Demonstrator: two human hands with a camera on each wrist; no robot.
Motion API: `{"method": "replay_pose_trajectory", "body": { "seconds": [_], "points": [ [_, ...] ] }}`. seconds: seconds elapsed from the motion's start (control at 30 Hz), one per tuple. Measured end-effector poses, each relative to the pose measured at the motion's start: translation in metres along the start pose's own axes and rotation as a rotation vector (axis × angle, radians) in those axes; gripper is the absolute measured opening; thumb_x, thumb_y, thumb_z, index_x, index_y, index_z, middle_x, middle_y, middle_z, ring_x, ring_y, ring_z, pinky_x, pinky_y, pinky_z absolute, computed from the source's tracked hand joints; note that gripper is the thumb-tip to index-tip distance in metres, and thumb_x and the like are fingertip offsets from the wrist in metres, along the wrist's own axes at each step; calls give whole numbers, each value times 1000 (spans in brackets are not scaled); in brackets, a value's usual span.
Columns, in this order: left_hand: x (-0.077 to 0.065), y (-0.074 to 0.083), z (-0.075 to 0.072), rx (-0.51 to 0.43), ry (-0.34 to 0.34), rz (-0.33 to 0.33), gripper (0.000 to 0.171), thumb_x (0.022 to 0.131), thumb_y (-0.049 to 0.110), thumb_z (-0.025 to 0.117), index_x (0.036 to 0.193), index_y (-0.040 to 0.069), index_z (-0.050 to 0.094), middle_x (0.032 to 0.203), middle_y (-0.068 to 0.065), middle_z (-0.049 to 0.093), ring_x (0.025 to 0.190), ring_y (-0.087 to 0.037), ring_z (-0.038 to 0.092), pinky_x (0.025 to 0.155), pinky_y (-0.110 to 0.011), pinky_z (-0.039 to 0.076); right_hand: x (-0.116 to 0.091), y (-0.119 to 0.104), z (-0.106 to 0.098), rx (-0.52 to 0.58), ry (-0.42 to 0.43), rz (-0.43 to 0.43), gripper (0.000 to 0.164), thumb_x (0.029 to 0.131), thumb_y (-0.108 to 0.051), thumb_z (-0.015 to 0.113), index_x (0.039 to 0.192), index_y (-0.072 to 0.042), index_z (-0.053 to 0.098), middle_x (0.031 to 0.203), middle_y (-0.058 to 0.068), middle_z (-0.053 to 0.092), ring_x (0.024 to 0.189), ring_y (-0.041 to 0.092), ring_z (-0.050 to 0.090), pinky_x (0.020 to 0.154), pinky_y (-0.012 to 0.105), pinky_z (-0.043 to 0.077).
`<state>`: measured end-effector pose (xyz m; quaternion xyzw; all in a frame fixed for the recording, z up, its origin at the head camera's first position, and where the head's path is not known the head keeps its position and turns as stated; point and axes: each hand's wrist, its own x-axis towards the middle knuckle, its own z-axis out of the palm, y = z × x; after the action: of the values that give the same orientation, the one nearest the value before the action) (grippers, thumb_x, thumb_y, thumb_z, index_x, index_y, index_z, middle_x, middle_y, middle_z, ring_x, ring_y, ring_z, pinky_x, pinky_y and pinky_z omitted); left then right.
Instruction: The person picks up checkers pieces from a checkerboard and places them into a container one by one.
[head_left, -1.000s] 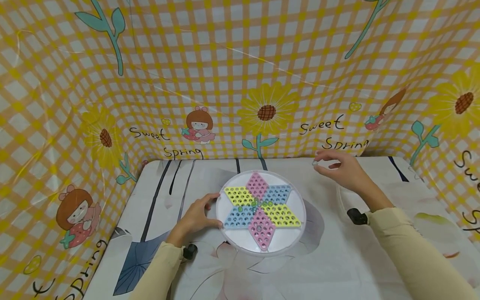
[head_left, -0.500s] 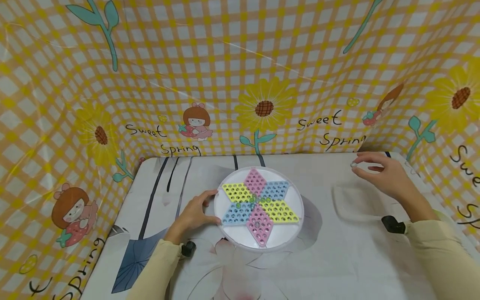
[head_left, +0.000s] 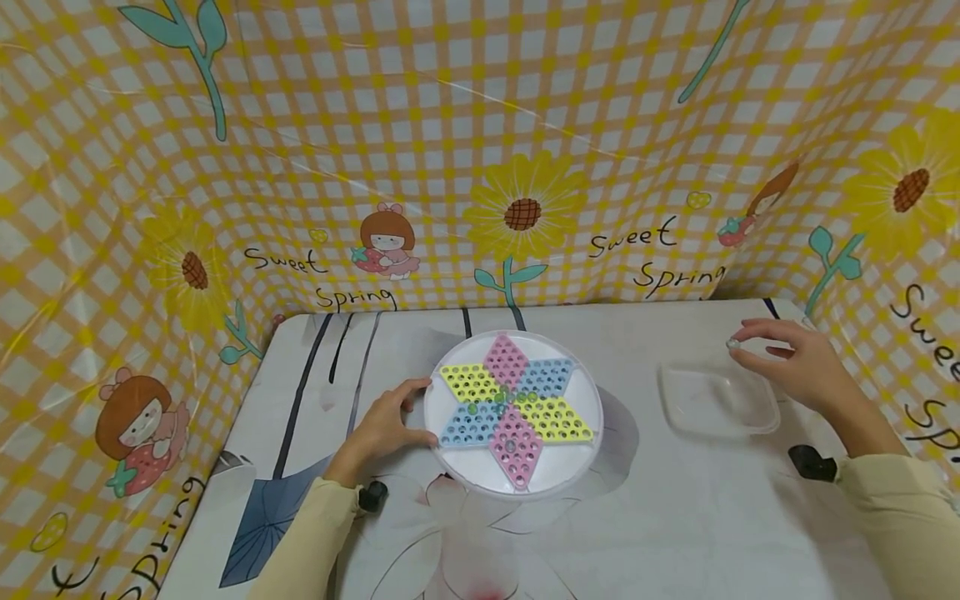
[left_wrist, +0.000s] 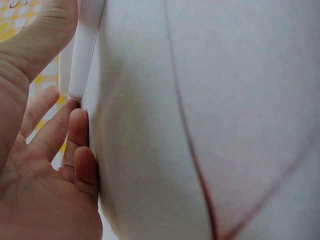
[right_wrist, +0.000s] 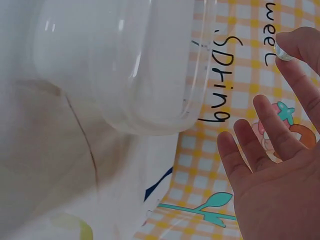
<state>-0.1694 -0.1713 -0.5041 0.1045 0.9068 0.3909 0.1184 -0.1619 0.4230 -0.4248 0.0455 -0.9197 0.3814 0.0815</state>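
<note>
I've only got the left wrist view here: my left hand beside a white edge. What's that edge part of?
Observer: A round, star-patterned game board, as the head view shows.
Operator: Good. Is anything held on the other side?
Observer: Yes, the right hand pinches a small glassy marble.
Operator: What else is on the table over there that I might bump?
Observer: A clear plastic container, to the right of the game board.

Glassy marble pinched aloft; round star-patterned board flat.
</note>
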Motion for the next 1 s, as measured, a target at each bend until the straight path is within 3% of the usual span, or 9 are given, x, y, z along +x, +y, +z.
{"method": "replay_pose_trajectory", "body": {
  "seconds": [0.37, 0.47, 0.53, 0.67, 0.8, 1.0],
  "points": [
    [1, 0, 0, 8, 6, 2, 96, 68, 29, 98, 151, 25, 51, 113, -10, 56, 95, -23, 49, 80, -39, 41, 0, 12, 11, -35, -50, 23, 29, 95, -28, 77, 112, -5, 71, 119, -37, 47, 108, -23, 37, 82, 2, 36],
    [1, 0, 0, 8, 8, 0, 96, 68, 29, 98, 151, 25, 51, 113, -10, 56, 96, -24, 49, 81, -39, 41, 2, 12, 12, -51, -63, 23, 30, 94, -29, 77, 113, -6, 71, 125, -27, 52, 107, -23, 36, 81, 1, 35],
    [1, -1, 0, 8, 6, 2, 96, 68, 30, 98, 151, 25, 51, 113, -10, 56, 96, -23, 49, 81, -39, 41, 4, 11, 12, -66, -74, 32, 32, 94, -30, 77, 115, -7, 71, 130, -12, 57, 107, -21, 37, 80, 1, 35],
    [1, -2, -1, 4, 7, 1, 96, 67, 30, 98, 151, 25, 51, 113, -10, 56, 96, -24, 49, 80, -39, 41, 7, 7, 12, -102, -99, 61, 40, 95, -35, 76, 123, -7, 68, 137, 14, 56, 119, 4, 47, 85, 7, 41],
    [1, -2, -1, 0, 12, 0, 96, 67, 29, 98, 151, 25, 51, 113, -10, 56, 95, -24, 48, 80, -39, 40, 9, 3, 14, -113, -108, 69, 46, 96, -38, 74, 128, -6, 65, 138, 21, 55, 123, 34, 46, 85, 9, 42],
    [1, -2, -1, 1, 5, 12, 96, 67, 30, 98, 150, 25, 51, 111, -9, 55, 93, -23, 48, 78, -37, 39, 13, 1, 17, -104, -111, 38, 47, 96, -34, 74, 132, -6, 62, 136, 24, 56, 123, 40, 48, 79, 5, 36]
  ]
}}
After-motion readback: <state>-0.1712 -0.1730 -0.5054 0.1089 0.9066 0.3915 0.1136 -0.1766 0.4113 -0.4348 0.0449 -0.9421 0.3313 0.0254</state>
